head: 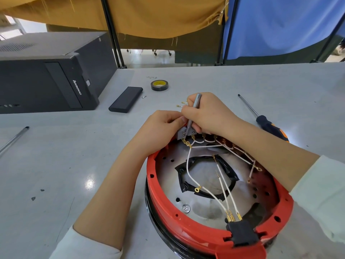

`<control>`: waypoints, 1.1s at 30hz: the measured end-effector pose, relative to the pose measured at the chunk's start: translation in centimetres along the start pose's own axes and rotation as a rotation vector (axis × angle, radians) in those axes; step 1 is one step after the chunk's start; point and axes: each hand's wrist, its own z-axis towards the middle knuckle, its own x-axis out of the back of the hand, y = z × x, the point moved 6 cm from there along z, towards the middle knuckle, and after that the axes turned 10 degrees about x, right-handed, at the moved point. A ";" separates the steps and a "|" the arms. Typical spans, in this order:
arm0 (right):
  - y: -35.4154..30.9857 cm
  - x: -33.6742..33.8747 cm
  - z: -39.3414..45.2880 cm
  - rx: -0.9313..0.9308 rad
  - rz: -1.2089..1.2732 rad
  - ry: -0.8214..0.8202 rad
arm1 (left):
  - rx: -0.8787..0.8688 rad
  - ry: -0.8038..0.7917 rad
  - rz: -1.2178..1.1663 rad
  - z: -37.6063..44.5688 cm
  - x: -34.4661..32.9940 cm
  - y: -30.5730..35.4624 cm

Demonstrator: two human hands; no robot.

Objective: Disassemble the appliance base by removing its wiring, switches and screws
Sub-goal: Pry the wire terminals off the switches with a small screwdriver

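Crowdedly, both hands [186,120] at base rim [155,184]

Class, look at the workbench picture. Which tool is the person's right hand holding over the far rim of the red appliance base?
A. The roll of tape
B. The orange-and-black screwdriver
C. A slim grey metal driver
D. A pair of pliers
C: the right hand grips a slim grey metal driver, its tip down at the far rim of the red appliance base, while the orange-and-black screwdriver lies untouched on the table.

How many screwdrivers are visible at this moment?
2: a slim grey screwdriver gripped by the right hand at the switch block, and an orange-and-black screwdriver on the table to the right.
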 end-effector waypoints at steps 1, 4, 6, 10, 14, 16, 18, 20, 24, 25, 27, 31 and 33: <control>0.0 0.0 0.0 -0.007 0.005 -0.005 | 0.000 -0.003 -0.008 0.0 0.0 0.0; -0.1 0.1 -0.2 -0.013 0.008 -0.005 | 0.004 -0.014 -0.033 0.0 0.1 0.0; -0.4 0.6 -0.4 -0.017 0.015 0.002 | 0.009 -0.023 -0.062 -0.1 0.1 0.1; -1.0 2.6 -1.3 -0.012 0.054 0.049 | 0.011 -0.057 -0.140 -0.2 -0.1 0.1; -0.4 3.6 -3.0 -0.009 0.109 0.063 | 0.020 -0.053 -0.140 0.0 -0.1 -0.1; 0.4 3.6 -3.7 -0.016 0.079 0.124 | 0.019 -0.052 -0.149 0.1 -0.1 -0.2; 0.8 3.5 -3.9 0.000 0.007 0.169 | 0.017 -0.047 -0.159 0.0 -0.1 -0.2; 0.8 3.8 -3.9 0.023 -0.050 0.220 | 0.020 -0.048 -0.163 0.1 -0.2 -0.2; 0.8 3.8 -4.0 0.075 -0.090 0.266 | 0.019 -0.045 -0.140 0.2 -0.2 -0.3; 0.7 3.6 -4.0 0.083 -0.093 0.248 | 0.021 -0.047 -0.136 0.2 -0.2 -0.3; 0.5 3.3 -4.0 0.094 -0.071 0.226 | 0.024 -0.049 -0.133 0.2 -0.2 -0.3; 0.4 3.0 -4.0 0.101 -0.049 0.199 | 0.031 -0.044 -0.136 0.1 -0.1 -0.3; 0.3 2.7 -4.0 0.104 -0.056 0.189 | 0.026 -0.047 -0.125 0.1 -0.2 -0.3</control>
